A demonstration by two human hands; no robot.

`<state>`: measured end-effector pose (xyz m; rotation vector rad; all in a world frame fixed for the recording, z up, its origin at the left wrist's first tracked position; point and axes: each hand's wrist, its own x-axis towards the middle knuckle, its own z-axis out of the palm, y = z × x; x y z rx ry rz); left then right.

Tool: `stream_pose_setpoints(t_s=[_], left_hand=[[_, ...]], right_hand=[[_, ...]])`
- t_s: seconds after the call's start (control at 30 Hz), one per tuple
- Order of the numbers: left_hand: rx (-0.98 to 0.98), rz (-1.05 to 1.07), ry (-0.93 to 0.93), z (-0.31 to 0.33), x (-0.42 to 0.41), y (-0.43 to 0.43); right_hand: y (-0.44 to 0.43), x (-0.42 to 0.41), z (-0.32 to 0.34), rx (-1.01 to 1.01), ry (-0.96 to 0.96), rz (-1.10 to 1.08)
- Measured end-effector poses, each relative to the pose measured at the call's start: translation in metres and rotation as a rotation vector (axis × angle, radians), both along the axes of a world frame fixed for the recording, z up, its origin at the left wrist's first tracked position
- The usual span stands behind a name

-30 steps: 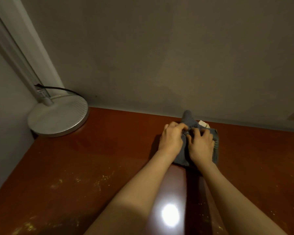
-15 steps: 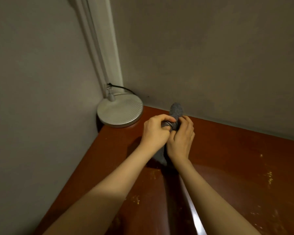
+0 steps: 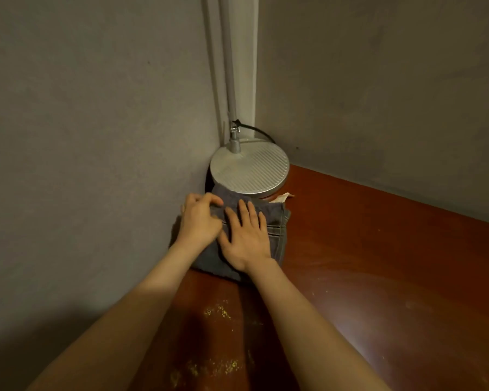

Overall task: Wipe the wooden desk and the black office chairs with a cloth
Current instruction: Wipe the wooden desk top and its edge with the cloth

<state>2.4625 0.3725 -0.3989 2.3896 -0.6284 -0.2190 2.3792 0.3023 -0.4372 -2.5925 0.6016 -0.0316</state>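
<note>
A grey folded cloth [image 3: 277,230] lies on the reddish-brown wooden desk [image 3: 378,263], pushed into the left corner beside the wall. My left hand [image 3: 199,221] pinches the cloth's top left fold with curled fingers. My right hand [image 3: 246,238] lies flat on the cloth, fingers spread, pressing it down. Both forearms reach in from the bottom of the view. No chair is in view.
A round silver lamp base [image 3: 250,169] with a thin pole and black cable stands in the desk corner, touching the cloth's far edge. Grey walls close in on the left and back. Yellowish specks [image 3: 218,311] dot the desk near me. A small paper scrap [image 3: 283,197] lies by the lamp base.
The cloth and both hands have slid left along the desk into the corner by the lamp base. The bunched cloth is now flattened, and my right hand has opened flat on it.
</note>
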Motion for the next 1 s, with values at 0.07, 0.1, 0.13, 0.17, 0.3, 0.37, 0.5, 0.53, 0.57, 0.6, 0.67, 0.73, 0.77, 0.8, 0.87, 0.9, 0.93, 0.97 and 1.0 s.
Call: stream_pose_setpoints(t_s=[0.07, 0.1, 0.13, 0.17, 0.3, 0.37, 0.5, 0.53, 0.57, 0.6, 0.67, 0.73, 0.77, 0.8, 0.87, 0.9, 0.93, 0.97, 1.0], left_hand=[[0.161, -0.116, -0.049, -0.016, 0.001, 0.002], [0.200, -0.202, -0.046, -0.023, 0.000, 0.001], [0.235, -0.275, -0.030, -0.029, -0.002, 0.000], [0.268, -0.315, -0.018, -0.034, -0.003, -0.002], [0.330, -0.292, -0.033, -0.040, -0.011, -0.007], [0.358, -0.306, -0.042, -0.039, -0.021, -0.012], [0.368, -0.341, -0.046, -0.036, -0.056, -0.033], [0.367, -0.358, -0.048, -0.035, -0.067, -0.041], [0.370, -0.378, -0.053, -0.035, -0.078, -0.048], [0.372, -0.398, -0.057, -0.035, -0.087, -0.056], [0.366, -0.445, -0.059, -0.035, -0.110, -0.074], [0.348, -0.494, -0.065, -0.036, -0.133, -0.091], [0.339, -0.518, -0.069, -0.037, -0.145, -0.099], [0.330, -0.544, -0.070, -0.038, -0.157, -0.108], [0.320, -0.605, -0.069, -0.039, -0.183, -0.125], [0.320, -0.640, -0.064, -0.038, -0.197, -0.134], [0.320, -0.674, -0.057, -0.038, -0.209, -0.142], [0.318, -0.712, -0.047, -0.037, -0.224, -0.150], [0.314, -0.751, -0.038, -0.036, -0.238, -0.159]], right_hand=[[0.002, 0.002, -0.006, -0.080, 0.079, 0.027], [0.001, 0.002, -0.007, -0.090, 0.095, 0.031], [-0.001, 0.002, -0.008, -0.096, 0.103, 0.035], [-0.003, 0.001, -0.008, -0.097, 0.104, 0.036], [-0.006, -0.007, -0.009, -0.099, 0.091, 0.035], [-0.012, -0.018, -0.009, -0.107, 0.091, 0.032], [-0.032, -0.053, -0.008, -0.122, 0.117, -0.007], [-0.039, -0.065, -0.008, -0.126, 0.125, -0.025], [-0.046, -0.076, -0.008, -0.133, 0.133, -0.043], [-0.052, -0.087, -0.009, -0.140, 0.143, -0.064], [-0.066, -0.113, -0.009, -0.157, 0.166, -0.118], [-0.079, -0.138, -0.010, -0.173, 0.174, -0.176], [-0.084, -0.151, -0.009, -0.179, 0.173, -0.203], [-0.090, -0.165, -0.009, -0.182, 0.181, -0.229], [-0.102, -0.194, -0.007, -0.194, 0.207, -0.284], [-0.108, -0.210, -0.006, -0.203, 0.225, -0.310], [-0.113, -0.225, -0.004, -0.209, 0.244, -0.334], [-0.119, -0.241, -0.004, -0.213, 0.263, -0.362], [-0.125, -0.257, -0.004, -0.213, 0.274, -0.394]])
